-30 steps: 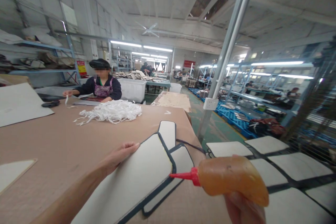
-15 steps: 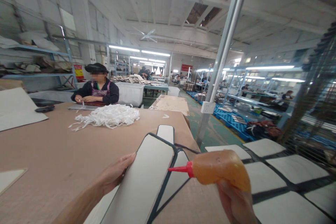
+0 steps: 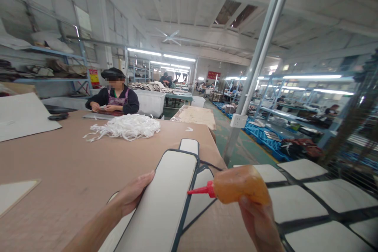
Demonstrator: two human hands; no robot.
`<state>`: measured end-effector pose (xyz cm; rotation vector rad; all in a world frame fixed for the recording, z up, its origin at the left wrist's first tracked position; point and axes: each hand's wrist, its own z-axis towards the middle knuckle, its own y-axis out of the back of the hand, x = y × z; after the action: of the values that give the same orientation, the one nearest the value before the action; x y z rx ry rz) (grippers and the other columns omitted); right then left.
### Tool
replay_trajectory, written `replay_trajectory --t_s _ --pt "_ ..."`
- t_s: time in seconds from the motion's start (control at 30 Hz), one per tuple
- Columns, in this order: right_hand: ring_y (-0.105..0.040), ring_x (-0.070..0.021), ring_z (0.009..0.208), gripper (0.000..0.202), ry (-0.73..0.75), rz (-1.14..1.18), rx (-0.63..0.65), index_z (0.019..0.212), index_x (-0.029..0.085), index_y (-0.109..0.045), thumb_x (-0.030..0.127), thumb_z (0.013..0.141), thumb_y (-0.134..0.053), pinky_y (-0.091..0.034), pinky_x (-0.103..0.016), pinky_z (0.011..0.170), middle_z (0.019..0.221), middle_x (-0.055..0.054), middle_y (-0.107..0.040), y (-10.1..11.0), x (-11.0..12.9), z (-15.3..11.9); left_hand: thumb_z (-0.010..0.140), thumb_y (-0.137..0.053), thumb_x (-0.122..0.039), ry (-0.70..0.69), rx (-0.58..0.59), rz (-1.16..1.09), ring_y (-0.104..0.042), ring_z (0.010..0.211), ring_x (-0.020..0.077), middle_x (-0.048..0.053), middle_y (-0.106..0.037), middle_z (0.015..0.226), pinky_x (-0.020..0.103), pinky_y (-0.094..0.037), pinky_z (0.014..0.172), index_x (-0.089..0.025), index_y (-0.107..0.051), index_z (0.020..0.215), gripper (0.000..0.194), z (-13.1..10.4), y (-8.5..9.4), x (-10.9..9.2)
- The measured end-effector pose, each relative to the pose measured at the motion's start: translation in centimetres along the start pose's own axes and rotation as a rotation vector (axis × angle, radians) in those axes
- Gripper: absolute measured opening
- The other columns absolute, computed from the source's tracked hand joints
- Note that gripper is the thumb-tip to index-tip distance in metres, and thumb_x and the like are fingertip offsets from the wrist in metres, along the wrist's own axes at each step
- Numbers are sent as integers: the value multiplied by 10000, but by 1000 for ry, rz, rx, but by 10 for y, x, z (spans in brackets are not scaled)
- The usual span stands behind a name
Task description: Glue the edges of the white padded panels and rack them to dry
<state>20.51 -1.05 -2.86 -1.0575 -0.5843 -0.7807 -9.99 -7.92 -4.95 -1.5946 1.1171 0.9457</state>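
1. The panel (image 3: 167,193) is long, flat and off-white, with rounded far corners and dark edging. It slants away above the brown tabletop (image 3: 73,161), overlapping other dark-edged pieces (image 3: 198,193).
2. The bottle (image 3: 240,184) is translucent, amber and on its side. Its red nozzle (image 3: 201,190) points left, the tip at the panel's right edge.

Brown-covered table (image 3: 71,169); white strip pile (image 3: 130,126), dark-edged white panels (image 3: 189,146) on it.

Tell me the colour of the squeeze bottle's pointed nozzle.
Red, on the amber plastic squeeze bottle; the head view shows it.
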Motion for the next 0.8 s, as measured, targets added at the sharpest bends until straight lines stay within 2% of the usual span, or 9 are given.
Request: replay_trajectory --t_s 0.17,0.3,0.63,0.8 --pt "-639 -191 744 624 -21 -11 -9 1138 275 -644 195 549 -832 -546 -295 694 874 -19 -722 -5 -2 -1 665 -716 -553 46 -32 -26 -678 825 243 80 -762 902 323 -523 742 -160 -686 969 498 -1 -4 0" --pt "-637 -203 732 518 -40 -6 -3 1060 259 -678 204 567 -827 -542 -326 683 858 -26 -724 -3 -1 -6 642 -741 -536 60 -73 -61 -680 797 236 73 -762 837 310 -531 712 -159 -672 912 469 2 -6 2" --pt "-635 -209 761 653 -66 4 17 1191 279 -600 206 582 -824 -536 -325 686 888 -27 -708 12 -8 -12 869 -549 -376 107 -91 -109 -686 723 199 84 -762 846 280 -539 671 -123 -651 980 295 10 -3 5" --pt "-639 -210 752 645 -100 -28 115 1199 314 -590 207 601 -809 -547 -326 675 893 -15 -710 14 -3 -14 897 -507 -345 134 -101 -110 -690 717 199 81 -764 853 292 -548 672 -134 -651 993 273 12 -5 1"
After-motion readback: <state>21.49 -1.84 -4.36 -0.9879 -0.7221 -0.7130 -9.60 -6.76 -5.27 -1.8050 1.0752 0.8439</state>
